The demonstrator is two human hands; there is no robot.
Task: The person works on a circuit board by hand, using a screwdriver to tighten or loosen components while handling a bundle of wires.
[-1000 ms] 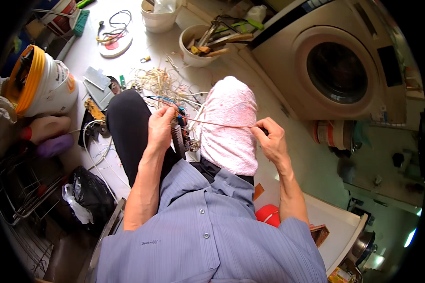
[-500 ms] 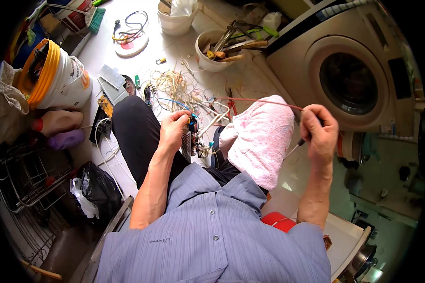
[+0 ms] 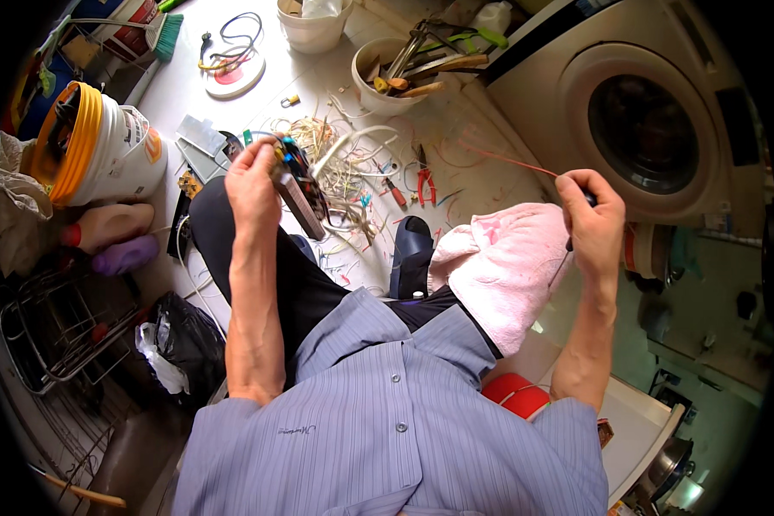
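My left hand (image 3: pixel 254 185) is closed on the top end of an electronic assembly (image 3: pixel 299 202), a dark, narrow unit with a ribbed metal side, blue parts and wires. It hangs tilted over my left knee. Off to the right, my right hand (image 3: pixel 595 215) pinches the end of a thin red wire (image 3: pixel 516 161) that stretches leftward over the floor. The same hand also grips a dark-handled screwdriver (image 3: pixel 591 199), its shaft mostly hidden. Below the right hand a pink towel (image 3: pixel 507 262) covers my right knee. Red-handled pliers (image 3: pixel 426 185) lie on the floor between my legs.
Tangled pale wires (image 3: pixel 353 172) and scraps spread over the floor. A tool-filled white bucket (image 3: pixel 383 99) stands ahead, near a washing machine (image 3: pixel 568 112) at the right. To the left are a white bucket with orange rims (image 3: pixel 125 155) and a black plastic bag (image 3: pixel 193 344).
My left hand has lifted the electronic assembly up and left, away from my lap. My right hand has shifted slightly right with the red wire, now clear of the assembly. My knees have spread wider.
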